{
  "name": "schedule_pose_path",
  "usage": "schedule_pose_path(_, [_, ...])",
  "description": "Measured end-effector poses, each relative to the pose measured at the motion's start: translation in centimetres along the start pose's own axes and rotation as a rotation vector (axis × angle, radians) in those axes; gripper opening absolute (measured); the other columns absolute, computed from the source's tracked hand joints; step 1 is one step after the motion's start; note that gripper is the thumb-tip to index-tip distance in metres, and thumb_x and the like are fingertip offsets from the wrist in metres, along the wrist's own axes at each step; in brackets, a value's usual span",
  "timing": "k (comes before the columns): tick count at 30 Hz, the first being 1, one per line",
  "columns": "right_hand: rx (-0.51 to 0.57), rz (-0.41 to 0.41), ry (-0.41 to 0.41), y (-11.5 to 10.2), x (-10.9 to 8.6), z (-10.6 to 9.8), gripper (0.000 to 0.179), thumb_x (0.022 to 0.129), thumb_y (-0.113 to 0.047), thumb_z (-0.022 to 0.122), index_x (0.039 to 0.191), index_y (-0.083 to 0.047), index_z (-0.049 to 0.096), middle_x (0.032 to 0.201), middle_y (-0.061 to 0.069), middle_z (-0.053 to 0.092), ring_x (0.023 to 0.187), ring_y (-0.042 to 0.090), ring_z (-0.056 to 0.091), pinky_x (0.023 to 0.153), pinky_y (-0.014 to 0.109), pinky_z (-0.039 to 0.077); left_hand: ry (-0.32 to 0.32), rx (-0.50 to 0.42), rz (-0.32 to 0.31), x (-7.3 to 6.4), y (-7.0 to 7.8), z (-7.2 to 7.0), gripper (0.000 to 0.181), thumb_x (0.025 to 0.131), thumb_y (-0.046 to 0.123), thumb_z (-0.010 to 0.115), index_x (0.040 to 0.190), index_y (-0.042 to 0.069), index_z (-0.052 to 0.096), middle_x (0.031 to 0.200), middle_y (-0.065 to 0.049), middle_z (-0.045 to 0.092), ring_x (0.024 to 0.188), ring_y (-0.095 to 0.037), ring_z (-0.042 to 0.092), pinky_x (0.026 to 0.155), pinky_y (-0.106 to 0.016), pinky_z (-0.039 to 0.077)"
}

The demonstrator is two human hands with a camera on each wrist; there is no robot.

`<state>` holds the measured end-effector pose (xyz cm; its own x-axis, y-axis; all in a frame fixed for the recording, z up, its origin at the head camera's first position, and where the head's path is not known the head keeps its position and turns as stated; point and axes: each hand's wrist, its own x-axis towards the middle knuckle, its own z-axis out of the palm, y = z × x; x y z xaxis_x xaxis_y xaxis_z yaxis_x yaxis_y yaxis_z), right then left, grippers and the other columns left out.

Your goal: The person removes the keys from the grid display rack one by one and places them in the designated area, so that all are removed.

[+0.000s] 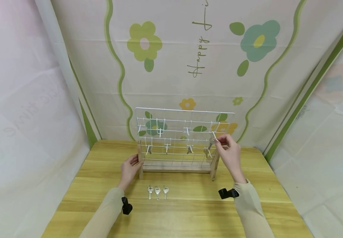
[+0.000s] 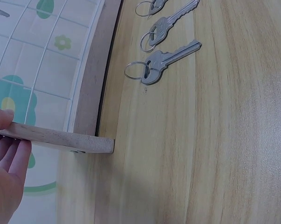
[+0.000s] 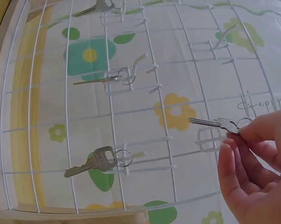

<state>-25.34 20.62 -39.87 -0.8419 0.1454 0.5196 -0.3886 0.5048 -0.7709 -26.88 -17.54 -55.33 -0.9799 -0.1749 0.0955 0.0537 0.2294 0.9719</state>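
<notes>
A white wire rack (image 1: 184,110) with wooden legs stands on the table, hooks projecting from its grid. My left hand (image 1: 130,170) grips the wooden side post (image 2: 70,140) at the rack's left end, thumb on one face and fingers on the other. At the upper right hook, my right hand (image 1: 230,153) pinches a silver key (image 3: 219,122) by its ring between thumb and fingertips. The key's blade points away from the fingers in the right wrist view. Along the lower hooks hang several keys, among them one key (image 3: 103,160) by its ring.
Three keys with rings, one a silver key (image 2: 154,67), lie in a row on the wood-grain table (image 1: 189,215) before the rack. Behind it hangs a flower-printed cloth (image 1: 174,82), with more cloth at both sides. Upper hooks (image 1: 160,131) project toward me.
</notes>
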Motion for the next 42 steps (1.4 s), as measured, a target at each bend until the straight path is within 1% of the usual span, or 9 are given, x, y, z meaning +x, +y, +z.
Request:
schedule_pose_path(6, [0.0, 0.001, -0.009, -1.4, -1.1, -0.6, 0.008, 0.092, 0.002, 0.064, 0.097, 0.007, 0.066, 0.092, 0.022, 0.07, 0.077, 0.002, 0.061, 0.061, 0.006, 0.053, 0.009, 0.001, -0.002, 0.1, -0.3, -0.1, 0.05, 0.089, 0.001, 0.071, 0.135, -0.009, 0.054, 0.135, -0.031, 0.058, 0.125, -0.043, 0.059, 0.106, -0.046, 0.053])
schedule_pose_path(15, [-0.014, -0.023, -0.067, 0.0, -2.3, -0.4, 0.005, 0.093, -0.009, 0.067, 0.094, -0.005, 0.069, 0.09, 0.012, 0.074, 0.079, -0.007, 0.062, 0.068, 0.006, 0.056, 0.015, 0.01, 0.001, 0.1, -0.3, -0.2, 0.051, 0.088, -0.001, 0.071, 0.135, -0.01, 0.054, 0.135, -0.032, 0.058, 0.125, -0.043, 0.059, 0.107, -0.048, 0.052])
schedule_pose_path(23, [-0.01, 0.001, -0.164, 0.9, -3.9, 1.0, 0.005, 0.091, -0.009, 0.07, 0.094, -0.006, 0.069, 0.091, 0.01, 0.073, 0.078, -0.003, 0.064, 0.071, 0.01, 0.058, 0.022, 0.022, 0.008, 0.0, -0.2, -0.1, 0.049, 0.088, -0.001, 0.071, 0.133, -0.01, 0.055, 0.133, -0.031, 0.059, 0.123, -0.042, 0.06, 0.105, -0.045, 0.054])
schedule_pose_path(27, [0.048, 0.041, -0.229, 1.4, -5.0, 1.9, 0.004, 0.091, -0.009, 0.07, 0.094, -0.006, 0.069, 0.09, 0.012, 0.072, 0.074, 0.003, 0.065, 0.068, 0.015, 0.06, 0.022, 0.02, 0.015, 0.1, -0.2, -0.1, 0.05, 0.088, -0.001, 0.071, 0.134, -0.01, 0.055, 0.133, -0.031, 0.059, 0.123, -0.042, 0.06, 0.105, -0.047, 0.053])
schedule_pose_path(31, [0.087, 0.139, -0.293, 0.7, -6.2, 3.0, 0.005, 0.091, -0.002, 0.068, 0.095, 0.001, 0.068, 0.091, 0.018, 0.071, 0.075, 0.016, 0.068, 0.067, 0.024, 0.063, 0.018, 0.024, 0.013, 0.1, -0.1, -0.1, 0.05, 0.088, -0.001, 0.071, 0.134, -0.01, 0.055, 0.133, -0.032, 0.059, 0.123, -0.042, 0.06, 0.106, -0.047, 0.053])
schedule_pose_path(34, [0.108, 0.211, -0.318, 0.9, -7.1, 4.1, 0.006, 0.09, 0.0, 0.069, 0.095, 0.002, 0.068, 0.091, 0.018, 0.071, 0.075, 0.018, 0.068, 0.068, 0.027, 0.064, 0.013, 0.026, 0.007, 0.1, 0.1, -0.1, 0.05, 0.088, -0.001, 0.071, 0.135, -0.01, 0.054, 0.134, -0.031, 0.058, 0.124, -0.042, 0.06, 0.106, -0.047, 0.053])
schedule_pose_path(35, [0.121, 0.224, -0.327, 1.6, -7.4, 4.6, 0.005, 0.09, -0.002, 0.069, 0.095, 0.0, 0.068, 0.091, 0.017, 0.071, 0.075, 0.015, 0.068, 0.068, 0.025, 0.064, 0.013, 0.022, 0.006, 0.1, 0.1, -0.1, 0.05, 0.088, -0.001, 0.071, 0.135, -0.009, 0.054, 0.134, -0.031, 0.058, 0.124, -0.042, 0.059, 0.106, -0.048, 0.052])
schedule_pose_path(37, [0.151, 0.233, -0.348, 2.4, -7.8, 5.4, 0.005, 0.09, -0.004, 0.07, 0.094, -0.002, 0.068, 0.089, 0.016, 0.071, 0.072, 0.01, 0.067, 0.068, 0.026, 0.064, 0.014, 0.021, 0.003, 0.2, 0.2, 0.0, 0.05, 0.088, -0.001, 0.071, 0.135, -0.009, 0.054, 0.135, -0.031, 0.058, 0.124, -0.042, 0.059, 0.107, -0.048, 0.052])
schedule_pose_path(42, [0.184, 0.237, -0.406, 3.2, -9.0, 7.0, 0.004, 0.09, -0.005, 0.071, 0.092, -0.003, 0.068, 0.085, 0.014, 0.07, 0.072, 0.013, 0.068, 0.066, 0.024, 0.063, 0.013, 0.023, 0.002, 0.2, 0.1, 0.1, 0.049, 0.089, -0.001, 0.071, 0.135, -0.009, 0.054, 0.134, -0.031, 0.058, 0.124, -0.042, 0.06, 0.106, -0.048, 0.052])
